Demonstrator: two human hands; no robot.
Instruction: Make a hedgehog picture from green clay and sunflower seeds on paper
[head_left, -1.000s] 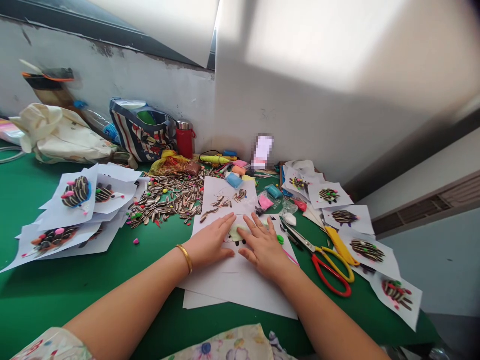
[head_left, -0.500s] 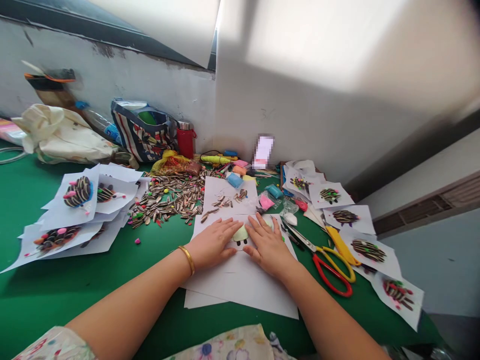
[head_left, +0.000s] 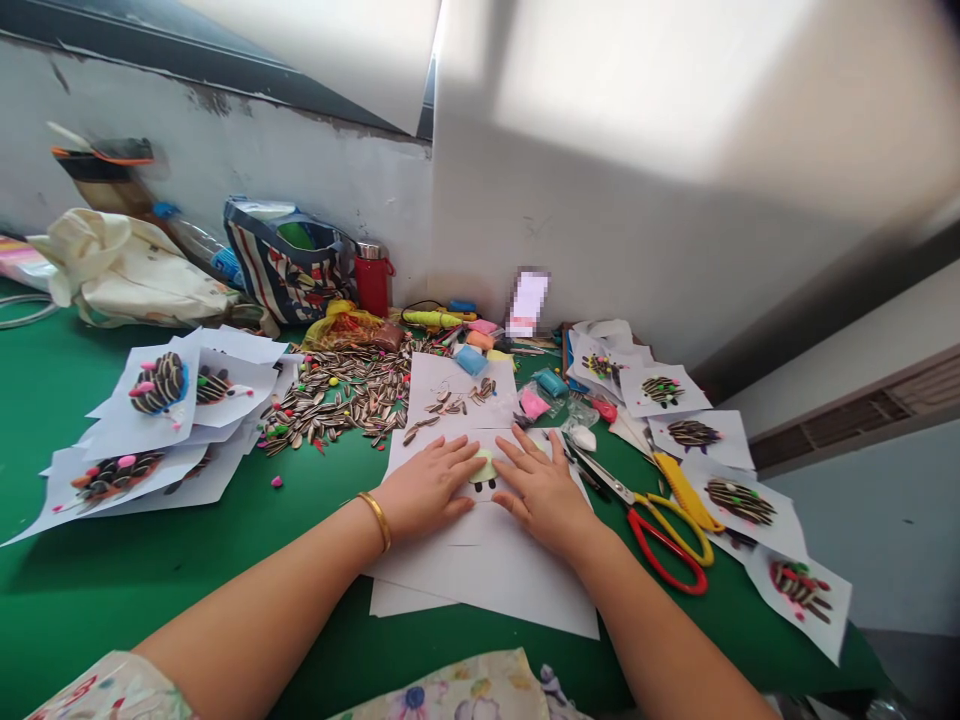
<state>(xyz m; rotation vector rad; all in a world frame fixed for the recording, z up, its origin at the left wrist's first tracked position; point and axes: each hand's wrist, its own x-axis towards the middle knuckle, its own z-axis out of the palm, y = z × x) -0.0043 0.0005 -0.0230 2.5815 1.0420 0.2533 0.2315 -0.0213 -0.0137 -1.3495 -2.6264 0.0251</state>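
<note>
Our left hand and right hand lie open, flattening the pale green clay blob onto white paper; even fingertip pressure seems needed.

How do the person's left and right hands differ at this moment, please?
The left hand wears a gold bangle at the wrist; the right hand has a bare wrist. The left hand's fingers lie close together, while the right hand's are spread wider. Both rest palm down on the white sheet, fingertips meeting at the pale clay piece.
</note>
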